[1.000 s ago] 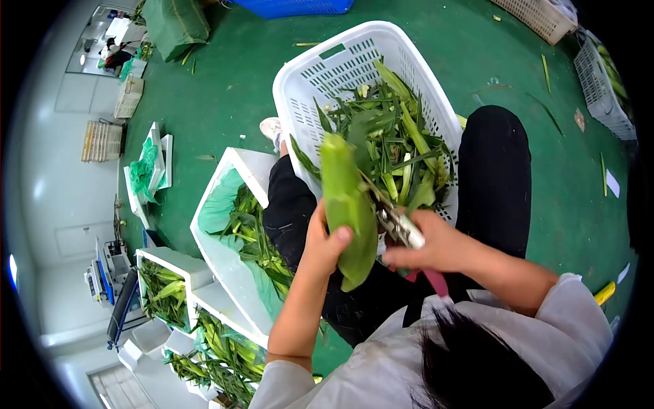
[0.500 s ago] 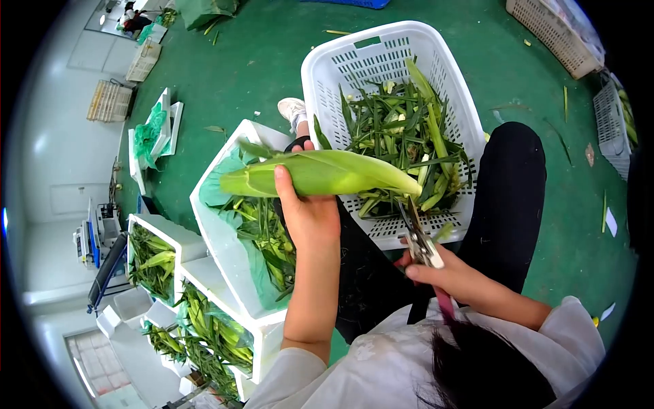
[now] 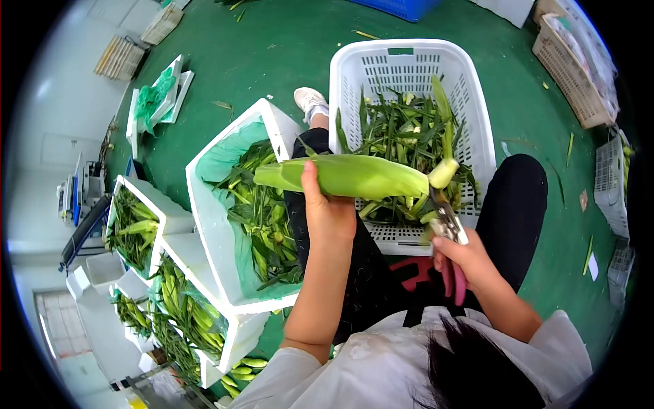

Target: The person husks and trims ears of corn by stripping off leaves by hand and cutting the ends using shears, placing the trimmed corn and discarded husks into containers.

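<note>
My left hand (image 3: 330, 215) is wrapped round a green ear of corn (image 3: 368, 176) in its husk, which lies level across the view with its thumb on the near side. In my right hand (image 3: 464, 258) are pruning shears (image 3: 447, 223) with pinkish-red handles. Their jaws are at the right end of the ear, where a pale stalk stub (image 3: 443, 174) sits tilted upward against the husk. Whether the stub is fully severed I cannot tell. Under the ear stands a white plastic basket (image 3: 482, 102) holding cut leaves and stalk pieces.
A white foam box (image 3: 197, 225) lined with green film, with corn and leaves inside, stands left of my legs. More foam boxes (image 3: 231, 341) of corn are beyond it. Crates (image 3: 572, 75) line the right side, and a blue bin (image 3: 402, 7) is at the top.
The shears have moved up to the ear's right end. A stalk stub now stands out at an angle there. The view has shifted, and the ear appears further right.
</note>
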A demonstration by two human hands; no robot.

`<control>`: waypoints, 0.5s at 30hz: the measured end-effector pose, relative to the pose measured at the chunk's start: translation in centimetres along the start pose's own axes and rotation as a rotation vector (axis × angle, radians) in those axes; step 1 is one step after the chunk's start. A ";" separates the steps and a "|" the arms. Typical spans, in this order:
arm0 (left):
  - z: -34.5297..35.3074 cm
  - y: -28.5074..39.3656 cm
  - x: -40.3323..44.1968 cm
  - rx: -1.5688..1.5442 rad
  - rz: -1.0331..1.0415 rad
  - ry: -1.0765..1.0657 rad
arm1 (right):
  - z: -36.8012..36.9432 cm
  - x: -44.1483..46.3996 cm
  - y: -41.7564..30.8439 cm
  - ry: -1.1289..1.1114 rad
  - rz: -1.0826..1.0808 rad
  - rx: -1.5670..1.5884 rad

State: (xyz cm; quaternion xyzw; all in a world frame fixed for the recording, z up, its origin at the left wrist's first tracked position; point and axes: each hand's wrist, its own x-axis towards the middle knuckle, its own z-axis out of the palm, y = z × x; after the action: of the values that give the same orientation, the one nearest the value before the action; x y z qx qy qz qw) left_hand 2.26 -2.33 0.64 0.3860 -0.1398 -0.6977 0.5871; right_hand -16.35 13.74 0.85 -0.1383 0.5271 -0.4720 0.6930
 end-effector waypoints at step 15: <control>-2.2 3.6 -2.9 -0.238 -0.056 0.003 | 2.9 4.4 -2.1 -0.201 -0.163 -0.126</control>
State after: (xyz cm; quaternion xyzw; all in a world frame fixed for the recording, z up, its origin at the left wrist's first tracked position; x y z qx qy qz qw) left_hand 6.41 -0.07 2.57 0.3184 -0.0442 -0.7250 0.6091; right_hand -14.89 8.26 0.86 -0.2704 0.4706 -0.4766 0.6916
